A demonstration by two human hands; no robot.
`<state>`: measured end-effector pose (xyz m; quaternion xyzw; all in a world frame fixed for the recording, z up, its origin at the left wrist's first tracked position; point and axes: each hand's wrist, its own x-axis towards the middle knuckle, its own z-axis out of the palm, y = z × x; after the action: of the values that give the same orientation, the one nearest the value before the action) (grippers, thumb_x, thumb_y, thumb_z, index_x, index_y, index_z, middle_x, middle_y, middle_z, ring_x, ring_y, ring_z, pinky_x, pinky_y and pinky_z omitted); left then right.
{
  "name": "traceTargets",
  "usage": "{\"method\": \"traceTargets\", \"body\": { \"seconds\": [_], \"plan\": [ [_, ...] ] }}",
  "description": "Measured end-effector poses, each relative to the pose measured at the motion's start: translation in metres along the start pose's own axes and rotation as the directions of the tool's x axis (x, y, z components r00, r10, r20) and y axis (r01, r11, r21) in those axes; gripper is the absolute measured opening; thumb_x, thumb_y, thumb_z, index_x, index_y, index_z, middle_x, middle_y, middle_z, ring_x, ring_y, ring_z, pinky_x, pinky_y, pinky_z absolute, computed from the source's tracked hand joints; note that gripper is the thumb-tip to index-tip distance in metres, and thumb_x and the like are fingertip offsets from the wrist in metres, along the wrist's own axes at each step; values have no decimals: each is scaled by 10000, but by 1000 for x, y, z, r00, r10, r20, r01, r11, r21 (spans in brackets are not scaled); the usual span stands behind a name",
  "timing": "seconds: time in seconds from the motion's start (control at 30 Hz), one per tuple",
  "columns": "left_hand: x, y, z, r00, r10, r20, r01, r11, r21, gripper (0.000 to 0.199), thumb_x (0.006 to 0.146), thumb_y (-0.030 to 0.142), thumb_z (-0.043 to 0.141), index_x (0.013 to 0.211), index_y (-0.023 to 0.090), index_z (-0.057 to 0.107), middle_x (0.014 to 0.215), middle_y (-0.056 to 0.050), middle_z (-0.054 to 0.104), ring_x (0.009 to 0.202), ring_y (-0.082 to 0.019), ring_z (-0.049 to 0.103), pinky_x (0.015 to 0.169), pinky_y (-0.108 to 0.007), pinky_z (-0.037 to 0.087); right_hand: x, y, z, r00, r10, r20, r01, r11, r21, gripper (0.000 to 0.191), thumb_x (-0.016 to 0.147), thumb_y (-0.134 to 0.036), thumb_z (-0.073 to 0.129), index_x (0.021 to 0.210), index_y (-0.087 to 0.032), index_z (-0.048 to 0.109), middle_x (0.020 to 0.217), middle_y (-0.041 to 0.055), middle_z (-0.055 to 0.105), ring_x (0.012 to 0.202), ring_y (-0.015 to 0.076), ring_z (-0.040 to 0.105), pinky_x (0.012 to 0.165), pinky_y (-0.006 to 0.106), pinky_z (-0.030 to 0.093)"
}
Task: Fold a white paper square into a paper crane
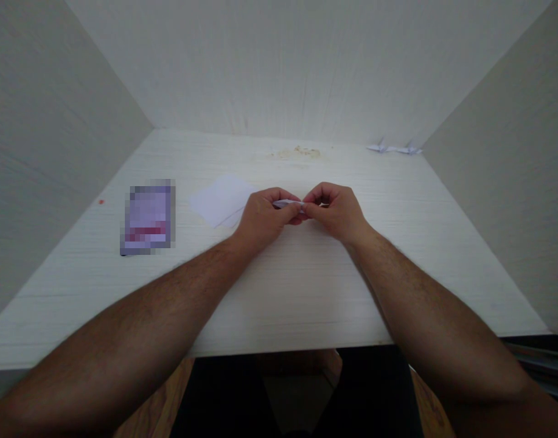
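Note:
A narrow piece of folded white paper (285, 202) is pinched between my two hands above the middle of the tabletop. My left hand (267, 216) is closed on its left part, thumb on top. At the other end my right hand (336, 210) pinches the paper with thumb and forefinger. The fingertips of both hands nearly meet and hide much of the folds. Just left of my left hand lie flat white paper sheets (221, 198), partly covered by that hand.
Two folded white paper cranes (383, 147) stand at the back right by the wall. A pixelated rectangular object (148, 216) lies on the left of the white table (297, 292). Walls (269, 67) enclose the back and both sides. Brownish marks (306, 152) stain the table's rear.

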<state>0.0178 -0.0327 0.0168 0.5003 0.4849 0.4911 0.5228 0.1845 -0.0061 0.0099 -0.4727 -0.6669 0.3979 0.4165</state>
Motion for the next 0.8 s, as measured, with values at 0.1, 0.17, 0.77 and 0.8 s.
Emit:
{"method": "traceTargets", "body": {
  "seconds": [0.1, 0.17, 0.77, 0.8],
  "plan": [
    [0, -1, -1, 1000, -5, -2, 5, 1000, 18, 205, 730, 267, 838, 782, 121, 704, 688, -59, 747, 664, -179, 745, 702, -309, 637, -1, -2, 0, 1000, 1, -5, -2, 1000, -11, 145, 712, -309, 764, 712, -192, 678, 676, 12, 695, 624, 131, 598, 564, 271, 451],
    [1, -2, -1, 1000, 0, -1, 0, 1000, 22, 228, 722, 289, 849, 786, 121, 709, 700, -65, 751, 673, -185, 748, 703, -311, 637, 0, -2, 0, 1000, 2, -9, -2, 1000, -28, 154, 717, -318, 764, 704, -191, 678, 667, 11, 693, 616, 129, 592, 560, 269, 446],
    [1, -2, 1, 999, -33, 15, 34, 999, -31, 174, 772, 247, 800, 782, 129, 673, 667, -55, 736, 649, -184, 748, 681, -311, 640, -2, -4, 3, 999, -44, -17, 43, 995, -86, 110, 763, -270, 689, 694, -196, 647, 631, -1, 674, 566, 114, 555, 520, 260, 410],
    [0, -2, 1, 999, -31, 16, 31, 999, -29, 169, 774, 244, 797, 781, 130, 673, 660, -52, 734, 643, -182, 746, 678, -309, 639, -3, -5, 3, 999, -48, -18, 46, 995, -91, 112, 763, -269, 688, 689, -196, 644, 623, -3, 667, 561, 113, 546, 516, 261, 404]
  ]
}}
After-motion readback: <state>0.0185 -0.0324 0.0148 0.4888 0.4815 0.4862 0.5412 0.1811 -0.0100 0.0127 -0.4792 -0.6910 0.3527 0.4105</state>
